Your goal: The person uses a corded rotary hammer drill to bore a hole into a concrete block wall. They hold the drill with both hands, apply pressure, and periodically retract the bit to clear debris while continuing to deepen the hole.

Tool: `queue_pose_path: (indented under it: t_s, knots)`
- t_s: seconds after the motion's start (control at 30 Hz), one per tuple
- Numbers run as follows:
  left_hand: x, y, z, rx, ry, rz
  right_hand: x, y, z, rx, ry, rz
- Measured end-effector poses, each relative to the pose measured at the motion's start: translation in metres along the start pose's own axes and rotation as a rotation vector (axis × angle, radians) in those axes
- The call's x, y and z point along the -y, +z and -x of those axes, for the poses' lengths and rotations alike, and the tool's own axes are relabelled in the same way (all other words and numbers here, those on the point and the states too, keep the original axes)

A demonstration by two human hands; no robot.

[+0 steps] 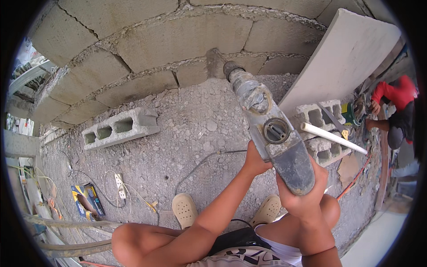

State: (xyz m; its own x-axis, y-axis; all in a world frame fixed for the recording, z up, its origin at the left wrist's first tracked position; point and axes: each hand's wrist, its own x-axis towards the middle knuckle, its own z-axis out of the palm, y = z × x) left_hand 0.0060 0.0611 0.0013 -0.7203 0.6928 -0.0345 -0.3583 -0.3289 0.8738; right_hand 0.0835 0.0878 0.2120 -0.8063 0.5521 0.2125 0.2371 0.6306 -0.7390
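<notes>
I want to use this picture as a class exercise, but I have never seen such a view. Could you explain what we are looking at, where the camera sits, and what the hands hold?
The camera sits on a person's head and looks down, so the wide lens bends straight edges. The person squats on gravel ground, facing a concrete block wall. Both hands hold a dusty rotary hammer drill: the left hand grips its side, the right hand its rear handle. Its tip meets the wall's base. A loose hollow block lies to the left, with a power strip nearer. At right, another person in a red sleeve works.
</notes>
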Motion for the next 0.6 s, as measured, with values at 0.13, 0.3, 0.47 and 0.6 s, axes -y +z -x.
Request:
queue_pose_path:
  t_s: [0.13, 0.3, 0.47, 0.6]
  knots:
    - [-0.019, 0.006, -0.004, -0.010, 0.099, -0.153, 0.005, -0.005, -0.005, -0.023, 0.047, -0.033]
    - [-0.028, 0.012, -0.004, -0.019, 0.170, -0.140, 0.015, -0.013, -0.010, -0.068, 0.085, -0.037]
    - [-0.039, 0.016, -0.006, -0.063, 0.125, -0.131, 0.014, -0.009, -0.016, -0.065, 0.094, -0.119]
    - [-0.023, 0.009, -0.005, -0.058, 0.062, 0.079, 0.031, -0.006, -0.017, 0.025, 0.119, -0.168]
